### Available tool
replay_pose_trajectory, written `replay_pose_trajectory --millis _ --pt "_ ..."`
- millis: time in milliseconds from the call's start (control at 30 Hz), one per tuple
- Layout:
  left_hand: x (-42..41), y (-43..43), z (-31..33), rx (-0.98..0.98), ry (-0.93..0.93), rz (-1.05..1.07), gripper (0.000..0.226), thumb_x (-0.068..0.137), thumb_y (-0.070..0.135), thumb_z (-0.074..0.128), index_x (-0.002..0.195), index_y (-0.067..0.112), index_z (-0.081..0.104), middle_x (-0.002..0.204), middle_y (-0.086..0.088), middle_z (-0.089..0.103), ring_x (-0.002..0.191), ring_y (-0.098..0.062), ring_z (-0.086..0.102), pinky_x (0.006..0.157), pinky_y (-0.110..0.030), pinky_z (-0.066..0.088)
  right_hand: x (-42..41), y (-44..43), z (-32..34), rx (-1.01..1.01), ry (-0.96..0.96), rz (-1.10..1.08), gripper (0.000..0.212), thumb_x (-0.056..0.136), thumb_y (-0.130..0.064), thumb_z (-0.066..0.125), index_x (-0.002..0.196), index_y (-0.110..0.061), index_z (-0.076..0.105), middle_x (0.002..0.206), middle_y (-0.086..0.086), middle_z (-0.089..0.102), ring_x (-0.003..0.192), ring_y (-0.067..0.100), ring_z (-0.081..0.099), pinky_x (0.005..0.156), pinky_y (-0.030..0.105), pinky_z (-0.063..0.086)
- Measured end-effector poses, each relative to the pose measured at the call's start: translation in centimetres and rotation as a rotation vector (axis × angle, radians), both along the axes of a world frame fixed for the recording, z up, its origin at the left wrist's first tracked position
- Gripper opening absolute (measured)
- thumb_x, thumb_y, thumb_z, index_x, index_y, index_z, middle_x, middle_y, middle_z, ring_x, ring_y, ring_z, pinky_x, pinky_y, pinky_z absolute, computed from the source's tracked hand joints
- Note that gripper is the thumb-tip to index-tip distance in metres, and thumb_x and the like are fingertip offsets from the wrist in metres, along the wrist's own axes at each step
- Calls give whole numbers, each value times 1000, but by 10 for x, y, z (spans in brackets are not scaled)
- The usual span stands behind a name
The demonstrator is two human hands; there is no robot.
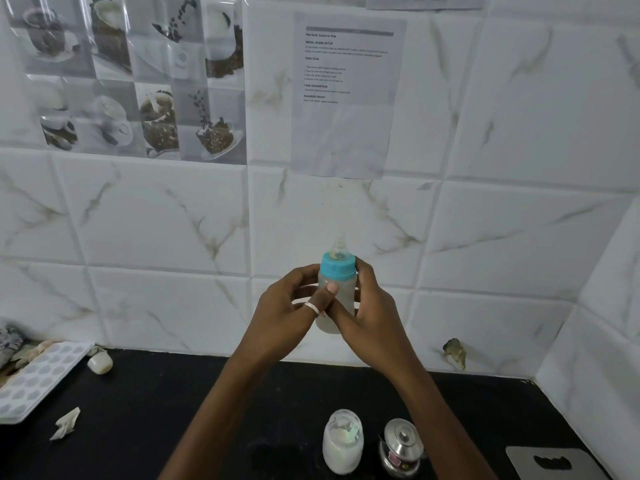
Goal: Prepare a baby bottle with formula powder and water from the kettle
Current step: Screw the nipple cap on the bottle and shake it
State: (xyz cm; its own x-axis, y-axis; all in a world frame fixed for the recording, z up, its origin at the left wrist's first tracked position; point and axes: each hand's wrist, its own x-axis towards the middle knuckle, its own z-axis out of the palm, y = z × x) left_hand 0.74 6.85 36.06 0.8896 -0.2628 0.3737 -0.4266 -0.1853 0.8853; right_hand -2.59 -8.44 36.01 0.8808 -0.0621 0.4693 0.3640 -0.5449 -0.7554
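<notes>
I hold a baby bottle (337,271) upright in front of the tiled wall, well above the black counter. It has a blue screw collar, a clear teat on top, and cloudy white liquid inside. My left hand (294,306), with a ring on one finger, wraps the bottle's left side. My right hand (369,306) wraps its right side just below the collar. On the counter below stand a clear jar of white formula powder (343,441) and a small steel kettle (401,448) to its right.
A pale blue moulded tray (38,379) lies at the counter's left end, with a small white cap (100,362) beside it and a crumpled paper scrap (65,422) in front. A grey board (554,462) lies at the bottom right. A printed sheet (346,95) hangs on the wall.
</notes>
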Motion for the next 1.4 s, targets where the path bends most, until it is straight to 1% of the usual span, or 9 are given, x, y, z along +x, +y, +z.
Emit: replay_pose_trajectory --millis 300,400,533,667,767,867,933,1100,1400 --pt "-4 -18 1 20 -17 -9 54 79 57 65 130 40 58 114 31 67 105 16 62 80 -2 47 -5 -16 -6 3 11 11 68 93 -43 67 150 -30 33 135 -12 59 116 4 61 87 4 48" --pt "-6 -25 2 11 -18 -9 55 77 57 65 130 40 58 113 32 67 105 17 62 79 -1 47 -7 -23 -7 0 7 6 69 93 -43 68 150 -31 32 136 -11 59 117 5 61 89 8 49" --pt "-10 -35 1 5 -24 -13 57 79 56 68 132 37 60 118 27 69 109 12 63 81 -4 49 -10 -33 -7 -14 9 4 70 93 -42 68 151 -31 31 138 -11 58 118 7 60 94 13 49" --pt "-14 -47 0 10 -28 -10 58 81 53 68 135 34 59 123 22 69 112 5 64 83 -6 51 -14 -45 -6 -34 5 0 70 93 -41 69 151 -30 31 135 -15 56 111 0 60 87 6 47" --pt "-18 -57 1 5 -33 -8 60 80 53 69 136 33 60 122 23 69 112 7 64 85 -7 51 -18 -56 -6 -32 5 4 70 93 -41 69 150 -31 31 129 -19 55 106 -5 59 82 2 45" --pt "-21 -67 -3 5 -25 3 53 88 41 73 138 29 60 124 20 70 113 5 64 92 -14 52 -21 -66 -8 -56 2 8 70 93 -41 69 150 -32 31 127 -23 52 106 -3 58 82 3 45" --pt "-25 -72 -5 8 -18 14 52 89 37 75 138 28 60 125 19 70 112 6 64 92 -14 52 -23 -71 -11 -63 6 16 70 93 -40 69 150 -32 30 127 -24 51 108 -2 58 88 8 47" --pt "-36 -75 -16 -27 29 39 48 86 29 80 132 30 64 117 21 73 110 4 67 94 -20 54 -29 -75 -21 -52 28 79 67 94 -36 68 150 -30 32 135 -11 59 117 6 61 98 25 54" --pt "-30 -36 -53 22 96 72 53 86 27 81 136 26 63 121 15 73 113 -2 68 97 -31 57 -17 -38 -62 -32 96 114 67 93 -29 71 148 -26 33 135 -6 61 116 8 62 98 30 55"
